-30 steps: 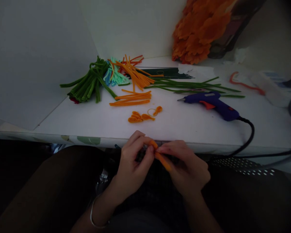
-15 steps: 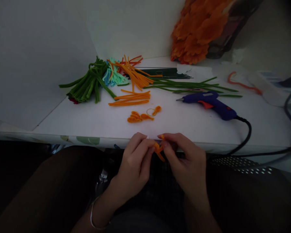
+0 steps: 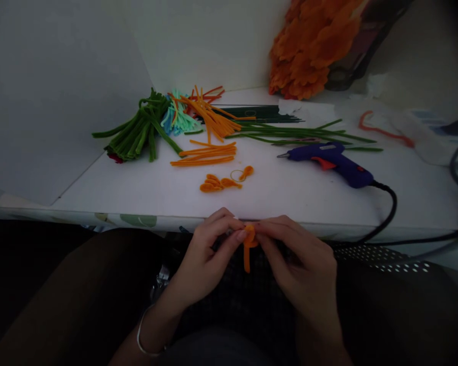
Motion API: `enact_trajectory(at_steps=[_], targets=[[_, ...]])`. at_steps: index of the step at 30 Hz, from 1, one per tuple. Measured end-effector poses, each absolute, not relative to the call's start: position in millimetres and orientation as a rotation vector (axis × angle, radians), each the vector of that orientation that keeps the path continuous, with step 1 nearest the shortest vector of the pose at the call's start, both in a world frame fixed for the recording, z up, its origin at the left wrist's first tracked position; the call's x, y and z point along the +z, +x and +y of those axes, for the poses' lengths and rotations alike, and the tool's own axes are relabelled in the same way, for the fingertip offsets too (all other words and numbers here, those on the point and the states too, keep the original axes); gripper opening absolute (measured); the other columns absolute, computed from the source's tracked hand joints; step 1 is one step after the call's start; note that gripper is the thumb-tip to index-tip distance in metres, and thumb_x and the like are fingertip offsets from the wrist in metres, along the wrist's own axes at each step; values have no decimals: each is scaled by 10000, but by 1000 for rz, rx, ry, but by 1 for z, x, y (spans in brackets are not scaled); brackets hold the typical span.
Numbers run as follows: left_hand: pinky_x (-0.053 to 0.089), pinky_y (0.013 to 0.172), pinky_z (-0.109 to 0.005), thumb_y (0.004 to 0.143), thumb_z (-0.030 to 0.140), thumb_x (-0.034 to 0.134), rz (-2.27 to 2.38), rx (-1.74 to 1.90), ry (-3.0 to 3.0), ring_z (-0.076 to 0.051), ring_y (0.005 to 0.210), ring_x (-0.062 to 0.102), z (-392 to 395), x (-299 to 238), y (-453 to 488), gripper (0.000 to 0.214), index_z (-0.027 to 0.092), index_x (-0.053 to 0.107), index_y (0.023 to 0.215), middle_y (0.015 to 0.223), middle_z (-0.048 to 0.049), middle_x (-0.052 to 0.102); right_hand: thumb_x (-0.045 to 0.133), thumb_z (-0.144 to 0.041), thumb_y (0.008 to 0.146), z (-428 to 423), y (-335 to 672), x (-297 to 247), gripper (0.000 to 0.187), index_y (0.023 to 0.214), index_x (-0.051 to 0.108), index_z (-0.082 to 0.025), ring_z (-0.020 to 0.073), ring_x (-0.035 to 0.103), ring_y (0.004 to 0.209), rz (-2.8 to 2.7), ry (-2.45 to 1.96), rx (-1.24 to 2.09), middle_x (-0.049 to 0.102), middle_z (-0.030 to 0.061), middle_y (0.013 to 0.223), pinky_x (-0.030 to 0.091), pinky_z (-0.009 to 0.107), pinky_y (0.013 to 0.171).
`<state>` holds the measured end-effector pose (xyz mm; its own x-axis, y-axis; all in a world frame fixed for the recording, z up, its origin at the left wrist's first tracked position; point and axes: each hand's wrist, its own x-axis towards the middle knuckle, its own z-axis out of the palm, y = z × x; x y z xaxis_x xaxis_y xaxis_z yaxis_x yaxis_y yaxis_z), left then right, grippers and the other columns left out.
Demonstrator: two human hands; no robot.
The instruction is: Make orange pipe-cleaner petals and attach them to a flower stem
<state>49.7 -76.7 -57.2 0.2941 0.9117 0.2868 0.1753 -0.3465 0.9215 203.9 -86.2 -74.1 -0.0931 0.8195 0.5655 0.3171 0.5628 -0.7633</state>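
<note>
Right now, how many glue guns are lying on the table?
1. The blue glue gun lies on the white table, right of the folded orange pieces, nozzle pointing left. Clutter at the far right may hide more.

The place was a craft workstation: a white bench (image 3: 137, 188) carried sorted pipe cleaners (image 3: 137, 132), a glue gun (image 3: 334, 162) and a finished orange flower (image 3: 313, 46).

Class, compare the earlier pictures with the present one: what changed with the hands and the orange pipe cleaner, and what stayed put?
The pipe cleaner was bent: its free end, which slanted down to the right, now hangs straight down below a small loop. The left hand and right hand kept pinching it at the table edge. The glue gun and orange pieces did not move.
</note>
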Motion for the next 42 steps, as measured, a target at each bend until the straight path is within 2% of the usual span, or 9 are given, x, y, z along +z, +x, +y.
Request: enact_trajectory(at_steps=[6, 9, 16, 21, 24, 28, 34, 42], targets=[[375, 669, -233, 925, 204, 498, 954, 1059, 1705, -96, 737, 476, -78, -51, 46, 144, 191, 584, 809, 767, 18, 486, 615, -19, 780, -85, 201, -86, 359, 1015, 547, -280, 135, 632, 765, -1414, -855, 671, 628, -24, 851, 534, 283, 698], [378, 663, -232, 920, 204, 504, 953, 1015, 1740, -97, 738, 478, -78, -48, 44, 148, 188, 582, 794, 762, 17, 492, 595, -9, 796, -84, 203, -85, 328, 990, 584, -274, 129, 620, 762, -1508, -788, 667, 642, -22, 836, 520, 273, 686], [376, 635, -251, 906, 202, 508, 968, 1035, 1797, -113, 716, 479, -76, -48, 42, 141, 171, 571, 785, 741, 4, 496, 573, -72, 854, -75, 214, -76, 338, 1117, 612, -280, 120, 604, 859, -1791, -781, 713, 645, 0, 958, 509, 248, 732], [374, 626, -253, 907, 216, 496, 998, 903, 1854, -118, 697, 491, -75, -47, 41, 189, 164, 558, 736, 717, 2, 504, 634, -121, 821, -73, 217, -72, 180, 957, 659, -236, 143, 589, 871, -1854, -801, 575, 613, 17, 929, 501, 274, 736], [378, 631, -255, 896, 191, 502, 1002, 880, 1878, -121, 698, 496, -73, -46, 41, 183, 166, 551, 722, 717, 2, 514, 624, -107, 819, -74, 214, -70, 132, 884, 630, -222, 148, 589, 845, -1820, -834, 575, 620, 15, 899, 494, 288, 731], [388, 628, -257, 898, 174, 490, 980, 915, 1896, -125, 691, 492, -74, -48, 44, 190, 171, 535, 714, 714, -2, 504, 565, -126, 856, -75, 206, -70, 92, 838, 577, -216, 145, 579, 799, -1558, -870, 727, 589, 8, 833, 483, 290, 708], [392, 624, -257, 883, 134, 505, 1053, 1097, 1927, -129, 698, 489, -79, -58, 50, 144, 173, 554, 754, 729, -6, 500, 565, -217, 878, -77, 195, -73, 92, 787, 559, -206, 90, 561, 615, -1227, -961, 987, 578, -29, 699, 469, 202, 558], [412, 654, -263, 887, 140, 509, 1147, 1082, 1963, -137, 738, 511, -85, -60, 53, 89, 169, 591, 868, 778, -15, 527, 612, -188, 836, -81, 187, -71, 68, 778, 584, -209, 111, 559, 662, -1306, -1105, 645, 582, -22, 714, 469, 234, 603]])
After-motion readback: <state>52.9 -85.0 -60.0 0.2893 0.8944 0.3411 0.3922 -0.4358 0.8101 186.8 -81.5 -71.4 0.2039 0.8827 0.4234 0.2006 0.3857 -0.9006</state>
